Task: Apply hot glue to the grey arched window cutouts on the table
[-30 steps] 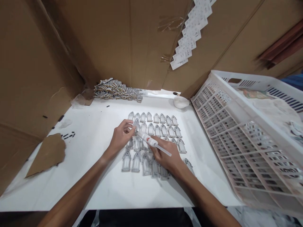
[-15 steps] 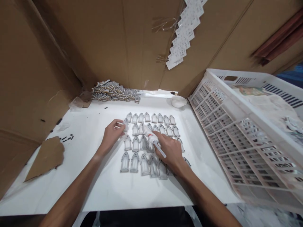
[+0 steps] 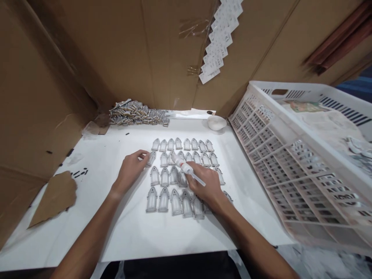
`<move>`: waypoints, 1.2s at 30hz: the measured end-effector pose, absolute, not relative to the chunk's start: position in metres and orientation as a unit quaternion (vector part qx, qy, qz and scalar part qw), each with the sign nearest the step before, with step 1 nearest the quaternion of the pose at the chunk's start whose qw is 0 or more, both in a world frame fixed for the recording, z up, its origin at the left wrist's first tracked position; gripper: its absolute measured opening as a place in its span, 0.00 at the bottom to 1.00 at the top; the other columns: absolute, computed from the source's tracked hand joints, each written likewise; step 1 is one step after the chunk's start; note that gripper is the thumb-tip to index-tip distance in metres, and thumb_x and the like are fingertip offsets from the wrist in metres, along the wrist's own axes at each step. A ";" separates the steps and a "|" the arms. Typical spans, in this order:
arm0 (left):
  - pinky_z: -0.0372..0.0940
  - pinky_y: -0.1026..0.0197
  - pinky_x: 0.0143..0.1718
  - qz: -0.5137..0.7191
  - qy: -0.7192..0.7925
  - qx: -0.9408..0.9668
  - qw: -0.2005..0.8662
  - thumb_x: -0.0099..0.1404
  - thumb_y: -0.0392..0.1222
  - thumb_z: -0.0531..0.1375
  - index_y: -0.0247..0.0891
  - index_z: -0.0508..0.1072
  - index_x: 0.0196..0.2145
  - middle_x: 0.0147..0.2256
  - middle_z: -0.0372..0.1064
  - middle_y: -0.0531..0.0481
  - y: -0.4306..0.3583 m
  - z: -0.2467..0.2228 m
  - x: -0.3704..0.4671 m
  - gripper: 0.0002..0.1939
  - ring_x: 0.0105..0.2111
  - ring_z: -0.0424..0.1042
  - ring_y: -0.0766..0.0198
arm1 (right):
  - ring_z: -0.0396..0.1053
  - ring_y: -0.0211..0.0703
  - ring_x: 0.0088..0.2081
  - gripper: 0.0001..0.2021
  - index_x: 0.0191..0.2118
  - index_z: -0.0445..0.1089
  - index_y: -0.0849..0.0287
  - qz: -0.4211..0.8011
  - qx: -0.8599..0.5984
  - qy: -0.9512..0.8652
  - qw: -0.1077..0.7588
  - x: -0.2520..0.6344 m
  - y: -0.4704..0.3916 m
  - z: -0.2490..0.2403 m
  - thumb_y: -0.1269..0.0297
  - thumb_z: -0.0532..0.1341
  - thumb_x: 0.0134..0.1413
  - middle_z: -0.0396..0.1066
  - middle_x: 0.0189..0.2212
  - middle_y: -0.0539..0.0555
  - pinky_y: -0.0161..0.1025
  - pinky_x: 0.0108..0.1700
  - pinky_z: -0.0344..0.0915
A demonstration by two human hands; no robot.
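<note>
Rows of small grey arch-shaped pieces (image 3: 164, 176), with clear-looking middles, lie on the white table top. At the left end of the second row, my left hand (image 3: 132, 168) pinches one arch-shaped piece (image 3: 151, 158) by its left side; the piece tilts slightly. My right hand (image 3: 207, 180) is closed around a small white squeeze bottle (image 3: 182, 164) with a red band and a long thin pale tip, held slantwise above the middle of the rows. The tip points down and to the right, towards me. That hand and its forearm hide some pieces in the lower rows.
Behind the rows are a heap of similar pieces (image 3: 136, 113) and a small white bowl (image 3: 216, 123). A white plastic crate (image 3: 270, 155) stands at the right. Torn cardboard (image 3: 55, 197) and small black bits (image 3: 80, 172) lie at the left. Cardboard walls (image 3: 168, 54) surround the table.
The piece in my left hand has come slightly nearer to me, level with the second row, and leans more. My right hand still holds the bottle over the rows. The view has shifted slightly.
</note>
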State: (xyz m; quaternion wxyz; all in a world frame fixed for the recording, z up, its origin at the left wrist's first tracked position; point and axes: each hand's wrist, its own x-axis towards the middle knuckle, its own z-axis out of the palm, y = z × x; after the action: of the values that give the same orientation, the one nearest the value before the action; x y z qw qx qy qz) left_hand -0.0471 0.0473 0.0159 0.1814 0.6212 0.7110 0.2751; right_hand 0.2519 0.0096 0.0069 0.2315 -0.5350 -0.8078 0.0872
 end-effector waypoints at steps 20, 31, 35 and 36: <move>0.63 0.40 0.50 0.127 0.640 0.751 -0.098 0.72 0.51 0.58 0.34 0.82 0.47 0.50 0.75 0.30 0.050 0.005 0.013 0.20 0.50 0.66 0.35 | 0.77 0.44 0.32 0.12 0.51 0.73 0.54 0.093 -0.565 -0.791 0.217 0.244 0.015 0.007 0.58 0.58 0.70 0.82 0.37 0.52 0.38 0.29 0.45; 0.67 0.47 0.50 0.354 0.672 0.628 0.168 0.68 0.53 0.63 0.43 0.77 0.48 0.40 0.78 0.45 0.052 0.000 0.003 0.16 0.46 0.73 0.47 | 0.75 0.44 0.31 0.11 0.49 0.73 0.54 0.092 -0.564 -0.788 0.230 0.244 0.014 -0.003 0.58 0.58 0.67 0.81 0.34 0.53 0.38 0.29 0.44; 0.73 0.55 0.45 0.466 0.642 0.531 0.297 0.66 0.60 0.66 0.42 0.76 0.51 0.43 0.76 0.46 0.048 0.007 0.001 0.23 0.44 0.77 0.54 | 0.73 0.43 0.28 0.11 0.45 0.74 0.54 0.087 -0.556 -0.790 0.243 0.244 0.013 -0.006 0.58 0.56 0.68 0.79 0.29 0.51 0.37 0.29 0.44; 0.74 0.55 0.44 0.485 0.633 0.505 0.331 0.65 0.60 0.68 0.42 0.75 0.52 0.45 0.75 0.46 0.048 0.010 0.002 0.24 0.44 0.78 0.55 | 0.73 0.43 0.28 0.11 0.45 0.74 0.54 0.087 -0.552 -0.790 0.250 0.245 0.013 -0.007 0.58 0.55 0.69 0.78 0.29 0.51 0.37 0.29 0.44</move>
State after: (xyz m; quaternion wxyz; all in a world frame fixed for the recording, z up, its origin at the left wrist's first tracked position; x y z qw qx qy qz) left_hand 0.0016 0.0477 0.0097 0.3305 0.5050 0.6327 0.4851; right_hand 0.2445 0.0128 -0.0069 0.2501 -0.5523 -0.7905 0.0868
